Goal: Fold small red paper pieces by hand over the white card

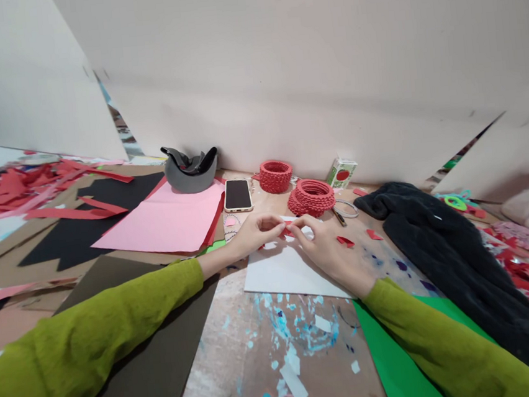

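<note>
Both hands meet above a white sheet (281,272) at the middle of the table. My left hand (261,233) pinches the left end of a small red paper piece (288,228). The fingertips of my right hand (315,243) close on the same piece from the right. Much of the piece is hidden by the fingers. Small red paper pieces (345,241) lie right of my right hand. Behind the hands stand two coiled rings of folded red paper, one at the back (275,176) and one nearer (311,198).
A phone (238,195), a grey cap (191,171) and pink paper (168,220) lie back left. Dark board (144,360) is under my left arm, green paper (397,360) under my right. A small carton (341,172) and black cloth (457,255) are on the right.
</note>
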The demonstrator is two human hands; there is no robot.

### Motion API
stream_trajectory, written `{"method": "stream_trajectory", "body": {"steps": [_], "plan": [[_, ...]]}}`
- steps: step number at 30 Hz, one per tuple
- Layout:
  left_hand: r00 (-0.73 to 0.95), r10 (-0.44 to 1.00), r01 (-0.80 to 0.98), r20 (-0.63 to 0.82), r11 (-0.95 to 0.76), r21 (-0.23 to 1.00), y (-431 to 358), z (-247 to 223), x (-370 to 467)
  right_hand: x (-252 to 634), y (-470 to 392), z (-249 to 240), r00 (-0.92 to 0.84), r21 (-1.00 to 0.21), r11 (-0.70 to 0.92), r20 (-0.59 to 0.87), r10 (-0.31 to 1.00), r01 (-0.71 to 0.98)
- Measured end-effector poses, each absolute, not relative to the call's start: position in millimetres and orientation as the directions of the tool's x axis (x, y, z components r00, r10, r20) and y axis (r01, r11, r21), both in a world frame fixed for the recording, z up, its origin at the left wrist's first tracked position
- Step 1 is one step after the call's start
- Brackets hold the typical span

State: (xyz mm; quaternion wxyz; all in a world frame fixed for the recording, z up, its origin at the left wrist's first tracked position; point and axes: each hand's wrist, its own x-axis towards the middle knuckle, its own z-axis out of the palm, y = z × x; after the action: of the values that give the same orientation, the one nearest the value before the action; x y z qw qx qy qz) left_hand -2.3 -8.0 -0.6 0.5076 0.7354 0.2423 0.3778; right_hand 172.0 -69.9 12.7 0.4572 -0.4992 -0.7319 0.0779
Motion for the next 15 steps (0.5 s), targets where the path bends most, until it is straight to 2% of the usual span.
{"method": "stream_trajectory", "body": {"steps": [6, 11, 15], "plan": [[0.62, 0.689, -0.036, 0.375, -0.452, 0.891, -9.5, 1.1, -1.8, 173.3, -69.0, 10.8, -0.02, -0.636, 0.483, 0.592, 0.806, 0.602], [0.605, 0.67, 0.028, 0.431, -0.559, 0.829, -9.4, 2.6, -1.1, 173.3, -69.7, 11.8, -0.057, -0.617, 0.526, 0.616, 0.785, 0.585], [0.554, 0.733, -0.03, 0.396, -0.458, 0.889, -4.3, -0.8, -0.5, 172.7, -71.5, 10.9, -0.062, -0.545, 0.612, 0.715, 0.696, 0.573]]}}
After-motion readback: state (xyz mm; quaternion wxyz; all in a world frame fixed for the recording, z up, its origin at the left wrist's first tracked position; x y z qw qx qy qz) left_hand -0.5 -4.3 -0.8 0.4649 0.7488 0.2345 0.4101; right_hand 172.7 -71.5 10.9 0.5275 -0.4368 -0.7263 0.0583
